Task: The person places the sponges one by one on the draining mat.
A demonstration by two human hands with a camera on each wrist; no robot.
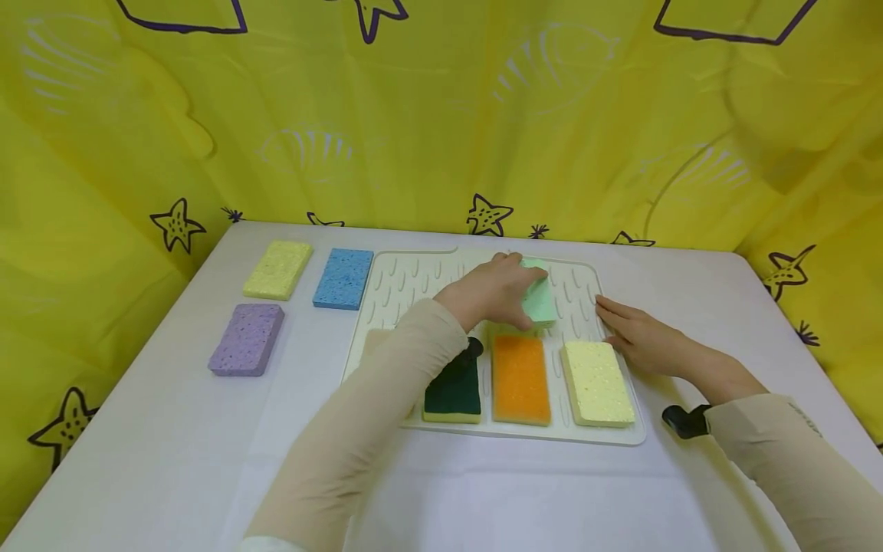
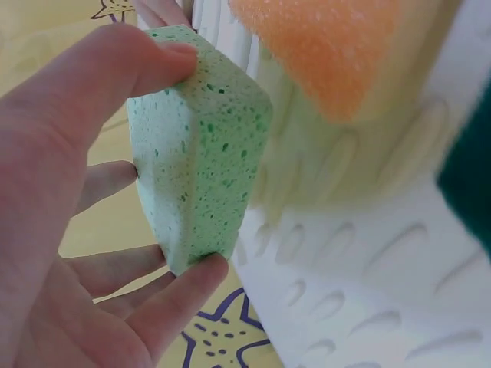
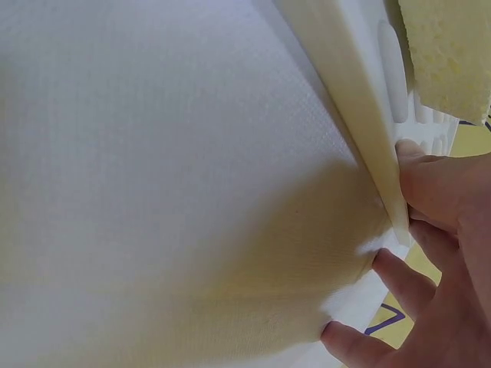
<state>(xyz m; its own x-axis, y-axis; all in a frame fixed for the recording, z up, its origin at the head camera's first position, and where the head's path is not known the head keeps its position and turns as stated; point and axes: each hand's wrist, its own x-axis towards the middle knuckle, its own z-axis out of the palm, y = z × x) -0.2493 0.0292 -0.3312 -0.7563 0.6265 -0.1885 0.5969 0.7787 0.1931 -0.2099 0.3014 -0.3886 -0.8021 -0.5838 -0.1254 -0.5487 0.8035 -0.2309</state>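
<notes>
My left hand grips a mint green sponge by its edges over the back part of a cream ribbed drying tray. In the left wrist view, the thumb presses one end of this sponge and the fingertips hold the other end. At the tray's right edge lies my right hand, fingers extended. The right wrist view has its thumb on the tray rim and its spread fingertips on the white tabletop. Nearest to it is a pale yellow sponge on the tray's front right.
Along the tray's front are an orange sponge, a dark green scouring sponge and a beige one, mostly behind the left sleeve. Left of the tray lie blue, yellow and purple sponges. A yellow curtain hangs behind.
</notes>
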